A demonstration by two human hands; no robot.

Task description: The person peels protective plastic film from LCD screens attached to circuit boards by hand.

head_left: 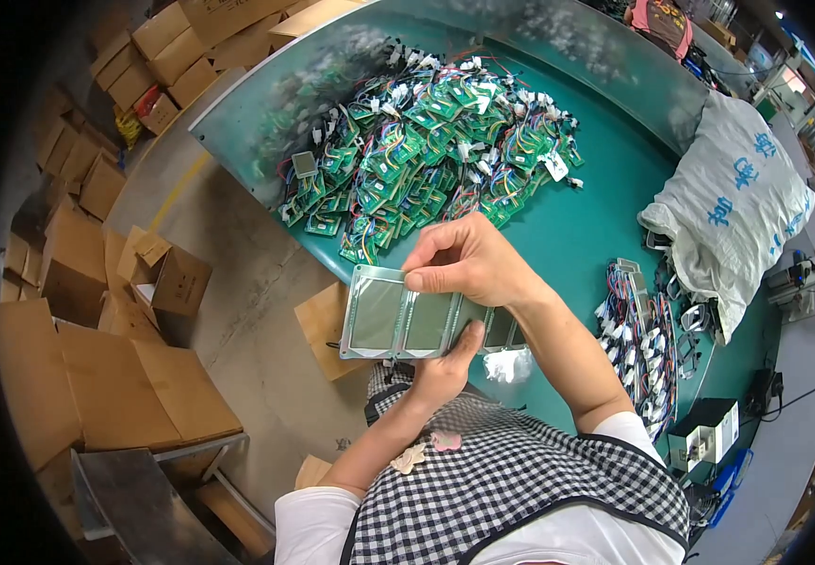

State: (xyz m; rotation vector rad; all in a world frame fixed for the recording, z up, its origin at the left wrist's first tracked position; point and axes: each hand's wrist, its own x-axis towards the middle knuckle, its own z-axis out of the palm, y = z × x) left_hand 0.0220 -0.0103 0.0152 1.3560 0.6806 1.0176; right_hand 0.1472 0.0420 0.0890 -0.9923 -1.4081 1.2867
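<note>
A strip of several joined grey rectangular display panels (398,320) is held flat above the near edge of a green table (605,226). My left hand (445,367) grips the strip from below, thumb up along its middle. My right hand (464,259) pinches the strip's top edge with fingertips. Behind it lies a big pile of green circuit boards with coloured wires and white connectors (426,141).
A white printed sack (737,207) lies at the table's right. Wired boards lie in rows (638,330) near a small black and white box (704,428). Cardboard boxes (97,311) crowd the floor at left. Another person (662,19) stands at the far end.
</note>
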